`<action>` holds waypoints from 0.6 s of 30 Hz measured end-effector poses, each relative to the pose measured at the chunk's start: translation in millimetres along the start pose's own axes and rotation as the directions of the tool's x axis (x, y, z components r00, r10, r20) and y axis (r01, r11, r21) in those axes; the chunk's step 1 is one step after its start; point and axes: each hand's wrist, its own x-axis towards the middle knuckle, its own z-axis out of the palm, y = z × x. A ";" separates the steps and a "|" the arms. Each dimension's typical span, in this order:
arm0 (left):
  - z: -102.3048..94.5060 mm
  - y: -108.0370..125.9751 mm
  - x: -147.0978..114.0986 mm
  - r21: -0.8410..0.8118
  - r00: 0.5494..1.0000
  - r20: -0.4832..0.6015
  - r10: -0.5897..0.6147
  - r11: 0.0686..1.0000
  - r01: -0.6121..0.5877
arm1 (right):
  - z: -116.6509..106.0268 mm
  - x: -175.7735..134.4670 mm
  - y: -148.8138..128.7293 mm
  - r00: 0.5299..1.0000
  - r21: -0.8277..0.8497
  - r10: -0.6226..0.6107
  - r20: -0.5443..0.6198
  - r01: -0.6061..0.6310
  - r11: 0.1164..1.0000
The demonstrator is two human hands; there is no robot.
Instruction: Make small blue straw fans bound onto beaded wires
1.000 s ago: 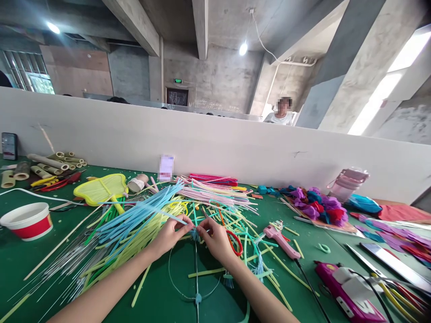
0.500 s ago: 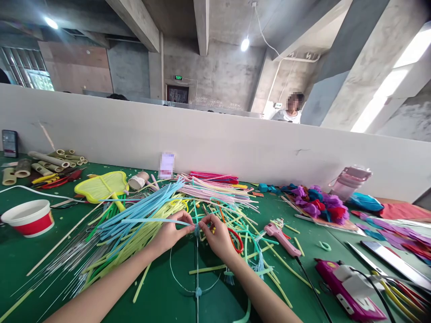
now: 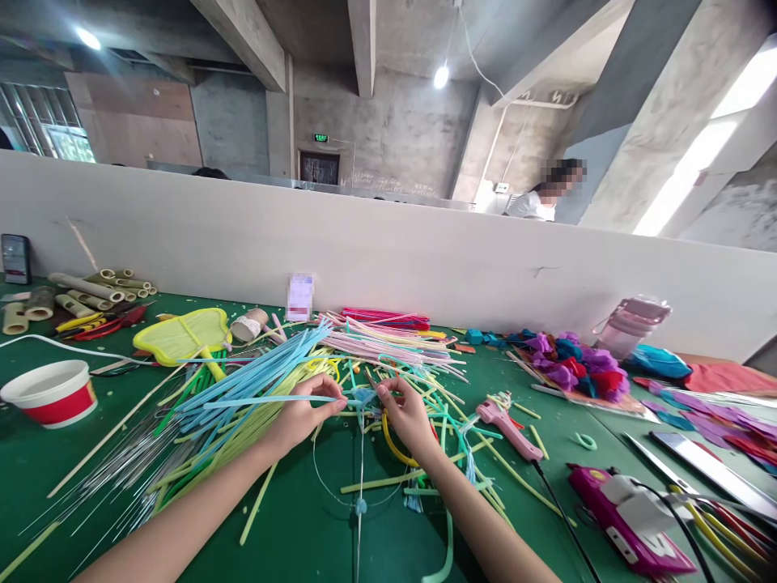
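Note:
My left hand (image 3: 309, 411) pinches a light blue pipe cleaner (image 3: 255, 399) that stretches out to the left past the wrist. Its other end reaches a blue wrapped knot (image 3: 363, 397) at the top of a thin wire frame (image 3: 362, 453). My right hand (image 3: 404, 413) is closed at the right side of that knot, thumb and forefinger together on the frame. The frame has an upright wire, a curved loop and a second small blue knot (image 3: 362, 506) lower down. Behind my left hand lies a bundle of blue pipe cleaners (image 3: 255, 368), with yellow-green ones (image 3: 243, 441) under it.
A pink glue gun (image 3: 507, 425) lies right of my hands, near a magenta power strip (image 3: 625, 522). A paper cup (image 3: 52, 397), a yellow fan-shaped piece (image 3: 182, 336) and bamboo tubes (image 3: 91, 291) are at left. A white partition (image 3: 388, 243) borders the green table (image 3: 285, 534).
My hands have moved slightly apart, and the wire frame has shifted a little right and tilted. The person beyond the partition has moved right and leaned over.

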 end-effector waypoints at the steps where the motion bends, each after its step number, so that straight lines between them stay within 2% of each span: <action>1: -1.2 1.6 0.2 0.002 1.000 -0.012 -0.008 1.000 0.008 | -1.5 1.1 0.4 1.000 0.006 0.002 -0.003 -0.002 1.000; 5: -5.2 9.5 1.4 0.000 1.000 -0.013 -0.019 1.000 0.019 | -5.5 3.7 -0.8 1.000 0.028 0.004 0.005 -0.004 1.000; 10: -9.0 13.6 2.4 0.060 0.998 -0.030 0.051 0.997 -0.049 | -6.7 4.8 -4.3 1.000 0.047 0.000 0.031 -0.002 0.999; 18: -12.1 12.3 4.0 0.085 0.997 -0.036 0.074 0.994 -0.071 | -6.5 6.4 -8.6 1.000 0.050 -0.006 -0.009 0.006 0.999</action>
